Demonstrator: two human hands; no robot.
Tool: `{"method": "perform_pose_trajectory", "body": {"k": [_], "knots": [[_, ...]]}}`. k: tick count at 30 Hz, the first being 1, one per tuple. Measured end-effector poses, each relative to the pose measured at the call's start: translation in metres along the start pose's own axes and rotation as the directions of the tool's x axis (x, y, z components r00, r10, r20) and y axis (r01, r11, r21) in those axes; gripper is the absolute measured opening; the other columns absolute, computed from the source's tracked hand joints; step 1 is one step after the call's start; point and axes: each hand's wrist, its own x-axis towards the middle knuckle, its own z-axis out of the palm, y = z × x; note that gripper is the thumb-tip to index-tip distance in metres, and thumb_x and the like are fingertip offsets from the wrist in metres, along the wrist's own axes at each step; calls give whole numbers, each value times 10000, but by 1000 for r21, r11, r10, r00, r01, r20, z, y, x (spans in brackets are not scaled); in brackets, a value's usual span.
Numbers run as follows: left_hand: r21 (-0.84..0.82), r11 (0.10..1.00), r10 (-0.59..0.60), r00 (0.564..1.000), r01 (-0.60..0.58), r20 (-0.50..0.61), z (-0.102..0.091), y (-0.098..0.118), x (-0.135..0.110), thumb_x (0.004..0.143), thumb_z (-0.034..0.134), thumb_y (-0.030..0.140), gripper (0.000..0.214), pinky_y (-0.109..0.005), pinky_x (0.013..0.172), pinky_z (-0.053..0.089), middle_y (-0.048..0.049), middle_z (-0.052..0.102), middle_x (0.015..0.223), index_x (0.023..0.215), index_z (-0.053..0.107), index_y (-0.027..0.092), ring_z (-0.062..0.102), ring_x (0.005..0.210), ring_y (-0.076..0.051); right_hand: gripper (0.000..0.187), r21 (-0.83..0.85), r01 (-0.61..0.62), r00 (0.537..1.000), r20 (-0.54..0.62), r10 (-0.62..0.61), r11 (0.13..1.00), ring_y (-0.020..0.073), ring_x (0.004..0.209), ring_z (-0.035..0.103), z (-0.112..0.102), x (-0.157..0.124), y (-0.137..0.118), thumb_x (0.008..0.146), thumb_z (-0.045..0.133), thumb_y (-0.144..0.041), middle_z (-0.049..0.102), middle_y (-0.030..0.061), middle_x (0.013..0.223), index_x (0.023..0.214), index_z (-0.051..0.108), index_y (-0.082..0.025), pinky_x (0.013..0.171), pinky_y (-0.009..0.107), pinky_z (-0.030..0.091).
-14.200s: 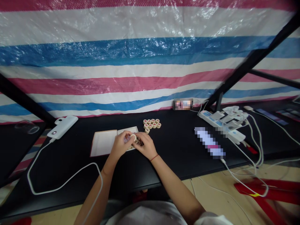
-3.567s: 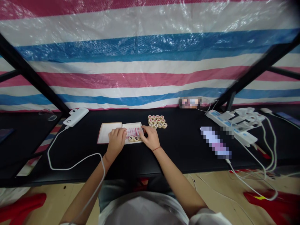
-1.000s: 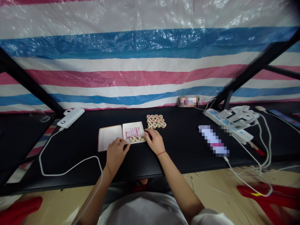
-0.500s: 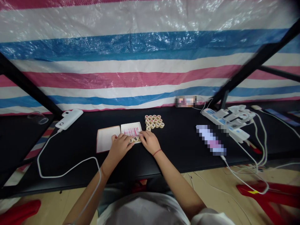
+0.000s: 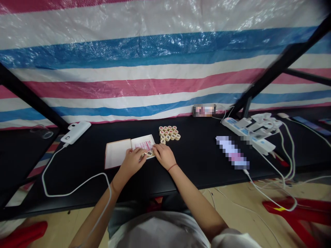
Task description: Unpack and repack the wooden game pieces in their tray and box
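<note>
Hands are held close together, the left hand (image 5: 132,162) and right hand (image 5: 163,156) cupped at the front of a white card tray (image 5: 151,138), half hiding wooden xiangqi pieces (image 5: 149,153). These are judged light, stiff, easily slid discs, best pinched by the rims; any grip cannot be told.

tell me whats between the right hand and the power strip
In the head view, a pixelated object, too blurred to name, lies on the black table between the right hand and the power strip.
</note>
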Motion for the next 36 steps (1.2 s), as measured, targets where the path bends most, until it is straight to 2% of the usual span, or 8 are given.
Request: {"method": "perform_pose_trajectory", "body": {"k": [8, 14, 19, 24, 26, 29, 32, 36], "knots": [[-377, 926, -125, 951, 10, -282, 4, -1, 11, 881, 560, 280, 163, -306, 825, 514, -52, 671, 988, 1001, 648, 212, 639, 896, -165, 299, 200, 42, 990, -143, -13, 979, 225, 931, 618, -12, -1, -11, 895, 545, -383, 674, 90, 1001, 1129, 614, -210, 841, 359, 482], [-673, 739, -203, 960, 23, -191, 14, 15, 27, 876, 577, 359, 215, -284, 777, 554, -49, 692, 987, 1014, 650, 210, 661, 850, -152, 210, 303, 129, 963, -265, -46, 944, 196, 901, 640, -17, -2, -15, 900, 543, -306, 697, 64, 977, 1071, 626, -219, 837, 349, 503], [-669, 743, -290, 908, 15, -303, 18, 4, 39, 871, 581, 364, 213, -268, 773, 547, -66, 647, 1032, 965, 679, 199, 642, 900, -153, 236, 249, -150, 854, -455, 253, 957, 231, 943, 606, -24, -7, 13, 838, 549, -279, 652, 106, 999, 1027, 655, -186, 851, 383, 497], [-770, 638, -367, 889, 27, -273, 14, -9, 53, 819, 632, 326, 300, -255, 792, 558, -82, 574, 1163, 1091, 656, 201, 640, 961, -152, 274, 186, -394, 846, -308, 434, 900, 203, 719, 553, -18, -13, 44, 746, 578, -275, 659, 62, 860, 995, 635, -176, 717, 354, 473], [-775, 631, -345, 903, 20, -258, 16, -10, 55, 822, 629, 310, 332, -252, 779, 562, -80, 572, 1172, 1136, 632, 204, 649, 918, -137, 169, 150, -393, 872, -250, 420, 907, 206, 736, 555, -16, -13, 48, 745, 580, -264, 668, 53, 831, 887, 629, -186, 739, 352, 455], [-635, 773, -222, 929, -17, -295, 22, -7, 50, 832, 632, 295, 294, -254, 763, 557, -54, 601, 1086, 1116, 640, 220, 642, 812, -114, 91, 143, -339, 884, -289, 367, 930, 215, 809, 572, -19, -11, 40, 780, 568, -258, 676, 64, 870, 816, 618, -191, 799, 371, 441], [-390, 912, -3, 950, -126, -313, 27, 0, 44, 829, 653, 271, 249, -289, 831, 538, -33, 618, 982, 1075, 651, 232, 633, 847, -143, 132, 254, -184, 908, -327, 263, 950, 205, 827, 581, -25, -9, 21, 819, 589, -317, 673, 58, 908, 886, 619, -207, 801, 365, 467], [-211, 954, 151, 947, -215, -284, 31, 12, 39, 856, 629, 255, 199, -315, 837, 524, -51, 627, 977, 1051, 644, 218, 627, 908, -184, 174, 388, 8, 956, -274, 108, 922, 175, 763, 595, -26, -7, -2, 799, 650, -348, 665, 32, 851, 912, 617, -220, 731, 321, 501]]}}
